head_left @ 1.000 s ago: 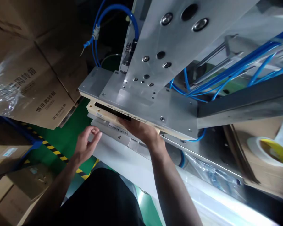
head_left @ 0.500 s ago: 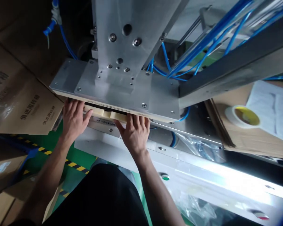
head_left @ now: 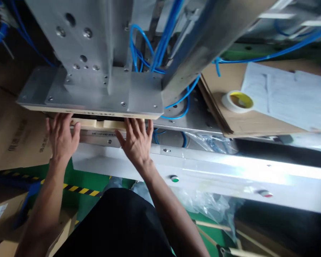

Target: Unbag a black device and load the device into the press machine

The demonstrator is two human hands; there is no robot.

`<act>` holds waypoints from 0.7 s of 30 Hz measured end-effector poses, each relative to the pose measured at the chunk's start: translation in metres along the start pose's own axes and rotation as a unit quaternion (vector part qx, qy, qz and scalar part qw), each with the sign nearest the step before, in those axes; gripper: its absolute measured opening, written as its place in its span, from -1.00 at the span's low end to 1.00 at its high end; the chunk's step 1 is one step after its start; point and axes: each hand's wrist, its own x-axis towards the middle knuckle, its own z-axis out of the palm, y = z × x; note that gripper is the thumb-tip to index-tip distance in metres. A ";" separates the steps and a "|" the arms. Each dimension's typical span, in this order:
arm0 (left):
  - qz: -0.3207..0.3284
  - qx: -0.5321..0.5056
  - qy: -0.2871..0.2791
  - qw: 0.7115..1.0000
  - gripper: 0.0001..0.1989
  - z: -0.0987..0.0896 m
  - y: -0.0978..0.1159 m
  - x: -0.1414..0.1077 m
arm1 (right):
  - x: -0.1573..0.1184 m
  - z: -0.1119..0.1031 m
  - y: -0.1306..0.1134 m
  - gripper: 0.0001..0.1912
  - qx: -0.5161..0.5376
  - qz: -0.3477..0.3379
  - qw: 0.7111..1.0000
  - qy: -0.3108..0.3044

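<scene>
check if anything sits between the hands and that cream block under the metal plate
Nothing visible does. The left hand and right hand both lie flat against the cream block, one at each end, fingers reaching under the metal plate above it. How far the fingertips go under the plate is hidden.

Faint dark Chinese characters on the cardboard box (head_left: 16,142) at far left, too blurred to read. A small printed strip on the pale block (head_left: 98,124) under the metal plate (head_left: 91,98), also illegible.
</scene>
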 end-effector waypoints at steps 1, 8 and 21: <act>0.005 -0.011 0.030 0.999 -0.52 0.003 -0.001 -0.009 | -0.011 -0.005 -0.004 -0.40 0.010 0.004 1.000 0.006; 0.066 -0.140 0.153 0.976 -0.71 0.044 0.056 -0.142 | -0.138 -0.055 -0.001 -0.70 0.176 -0.038 0.984 0.014; 0.281 -0.046 -0.043 0.958 -0.28 0.102 0.245 -0.269 | -0.296 -0.152 0.281 -0.86 -0.114 0.219 0.936 0.251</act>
